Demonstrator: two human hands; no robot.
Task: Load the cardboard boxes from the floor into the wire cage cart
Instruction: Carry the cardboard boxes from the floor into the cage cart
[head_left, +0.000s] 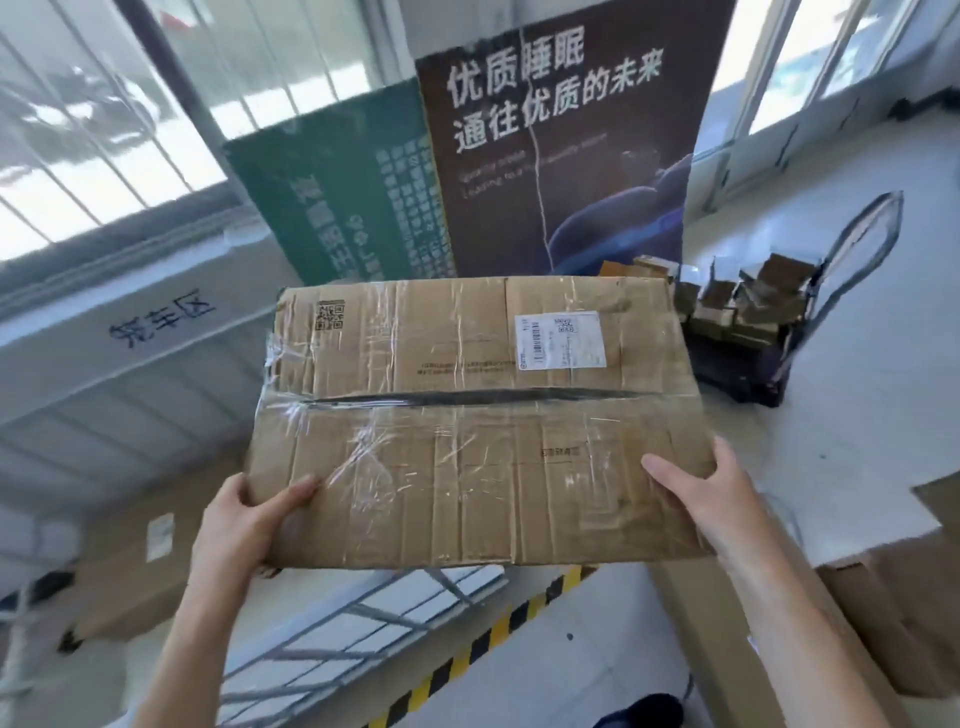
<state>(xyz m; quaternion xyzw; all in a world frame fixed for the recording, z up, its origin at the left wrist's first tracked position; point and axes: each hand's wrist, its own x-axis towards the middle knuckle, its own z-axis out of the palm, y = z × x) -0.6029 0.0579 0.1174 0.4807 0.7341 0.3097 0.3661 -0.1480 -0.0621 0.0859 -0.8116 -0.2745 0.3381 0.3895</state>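
Between the two grips, head view: cardboard box (467, 415) held up off the floor, its broad top face toward the camera. Left grip (244, 525) clamps the near-left corner, thumb on top. Right grip (701, 493) grasps the near-right corner the same way. The wide two-corner hold is likely there to keep a big, soft box level.

Box is worn brown corrugated, creased, with a dark slit between the flaps. Wrinkled glossy clear tape (363, 452) lies near the left grip and a white shipping label (561, 340) sits on the far half.

Below the grips is a grey wire panel (363, 629), blurred, probably the cage cart. More brown boxes (893, 613) sit outboard of the right grip. Judged mid-carry, box not yet loaded.
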